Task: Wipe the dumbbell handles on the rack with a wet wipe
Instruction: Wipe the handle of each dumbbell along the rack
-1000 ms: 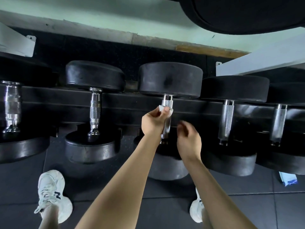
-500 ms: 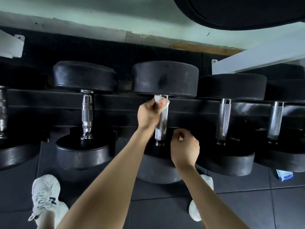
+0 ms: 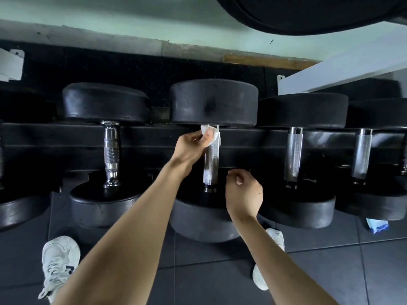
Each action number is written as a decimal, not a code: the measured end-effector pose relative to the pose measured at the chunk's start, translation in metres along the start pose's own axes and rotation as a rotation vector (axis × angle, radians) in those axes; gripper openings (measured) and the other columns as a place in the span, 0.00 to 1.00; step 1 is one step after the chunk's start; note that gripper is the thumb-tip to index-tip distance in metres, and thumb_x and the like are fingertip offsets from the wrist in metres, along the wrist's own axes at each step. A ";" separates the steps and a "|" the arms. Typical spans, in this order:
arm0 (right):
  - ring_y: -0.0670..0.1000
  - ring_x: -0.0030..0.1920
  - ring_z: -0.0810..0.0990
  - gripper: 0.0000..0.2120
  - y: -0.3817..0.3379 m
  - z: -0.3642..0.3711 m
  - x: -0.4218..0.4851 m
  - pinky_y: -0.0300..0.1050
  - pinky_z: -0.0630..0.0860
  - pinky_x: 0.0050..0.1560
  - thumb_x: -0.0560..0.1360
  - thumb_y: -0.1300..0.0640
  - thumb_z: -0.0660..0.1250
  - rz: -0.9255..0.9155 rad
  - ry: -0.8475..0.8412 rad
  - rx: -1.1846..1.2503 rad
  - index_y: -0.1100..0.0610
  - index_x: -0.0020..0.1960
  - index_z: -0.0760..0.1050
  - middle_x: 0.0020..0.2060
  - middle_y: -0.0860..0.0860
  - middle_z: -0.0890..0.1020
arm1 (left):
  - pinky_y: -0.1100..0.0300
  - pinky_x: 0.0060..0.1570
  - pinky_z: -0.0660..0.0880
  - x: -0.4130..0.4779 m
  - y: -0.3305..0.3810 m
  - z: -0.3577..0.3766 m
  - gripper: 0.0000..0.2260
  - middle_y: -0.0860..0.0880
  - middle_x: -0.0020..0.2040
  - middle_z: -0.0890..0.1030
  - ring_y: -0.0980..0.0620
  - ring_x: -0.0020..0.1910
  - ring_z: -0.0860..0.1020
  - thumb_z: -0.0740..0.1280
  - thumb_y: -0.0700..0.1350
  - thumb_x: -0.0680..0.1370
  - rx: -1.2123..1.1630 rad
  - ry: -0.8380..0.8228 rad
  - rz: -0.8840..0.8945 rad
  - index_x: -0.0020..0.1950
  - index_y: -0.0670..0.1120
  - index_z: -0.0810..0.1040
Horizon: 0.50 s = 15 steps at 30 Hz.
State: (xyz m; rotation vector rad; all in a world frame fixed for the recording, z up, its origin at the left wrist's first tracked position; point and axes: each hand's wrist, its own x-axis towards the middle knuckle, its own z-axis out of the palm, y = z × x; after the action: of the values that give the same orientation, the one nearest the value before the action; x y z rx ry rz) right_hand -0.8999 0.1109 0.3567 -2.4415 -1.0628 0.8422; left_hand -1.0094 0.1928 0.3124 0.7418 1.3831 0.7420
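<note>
1. At the far left, a white shoe [image 3: 59, 258] with laces stands on the dark floor tiles [image 3: 330, 271]
2. Next, a dumbbell with fat, round, black rubbery ends lies across the long black rack [image 3: 55, 137]. Its shiny handle [image 3: 111, 155] is smooth at the ends and bumpy in the middle
3. The left hand [image 3: 191, 146] reaches up. Its thumb and fingers pinch a small, scrunched white wet wipe [image 3: 209, 133] against the very top of the middle handle [image 3: 211, 164], right under the far round end
4. The middle handle is a straight silver tube with tiny rough dots all over it
5. The right hand [image 3: 244, 192] is curled into a fist with nothing in it, just beside the bottom of that handle. It is not clear if it touches the black end below
6. To the right, the next handle [image 3: 295, 155] and the farther handle [image 3: 364, 155] are rough silver tubes too, each between round black ends
7. A soft blue and white packet [image 3: 377, 225] lies on the floor at the far right
</note>
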 end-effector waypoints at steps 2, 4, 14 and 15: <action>0.50 0.37 0.77 0.10 0.001 -0.001 -0.001 0.41 0.69 0.37 0.74 0.61 0.62 0.029 0.023 0.131 0.57 0.39 0.81 0.34 0.49 0.82 | 0.64 0.45 0.74 0.000 -0.003 -0.007 0.16 0.51 0.38 0.76 0.58 0.38 0.74 0.66 0.55 0.77 0.063 -0.059 -0.020 0.46 0.42 0.81; 0.44 0.35 0.77 0.11 0.001 -0.002 -0.002 0.35 0.70 0.36 0.75 0.59 0.62 0.057 0.037 0.234 0.55 0.38 0.80 0.33 0.47 0.82 | 0.60 0.47 0.77 -0.009 -0.011 -0.010 0.14 0.50 0.40 0.76 0.56 0.39 0.75 0.66 0.55 0.76 0.137 -0.088 -0.029 0.44 0.44 0.80; 0.38 0.38 0.77 0.12 0.003 -0.003 -0.002 0.25 0.68 0.35 0.79 0.55 0.59 0.057 0.009 0.294 0.50 0.41 0.79 0.35 0.43 0.81 | 0.62 0.29 0.66 -0.035 -0.026 -0.013 0.20 0.48 0.28 0.76 0.54 0.28 0.72 0.72 0.56 0.71 0.757 -0.157 -0.042 0.35 0.38 0.79; 0.38 0.38 0.77 0.12 0.004 -0.002 -0.002 0.25 0.68 0.35 0.79 0.55 0.59 0.051 0.013 0.293 0.50 0.42 0.79 0.35 0.43 0.81 | 0.66 0.25 0.64 -0.038 -0.025 -0.012 0.19 0.51 0.27 0.73 0.56 0.27 0.70 0.73 0.56 0.71 0.807 -0.144 -0.031 0.32 0.41 0.77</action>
State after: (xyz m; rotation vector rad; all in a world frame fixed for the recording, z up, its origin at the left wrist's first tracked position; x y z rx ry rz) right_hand -0.8978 0.1067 0.3573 -2.2317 -0.8112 0.9256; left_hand -1.0224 0.1481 0.3131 1.3614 1.5521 0.0676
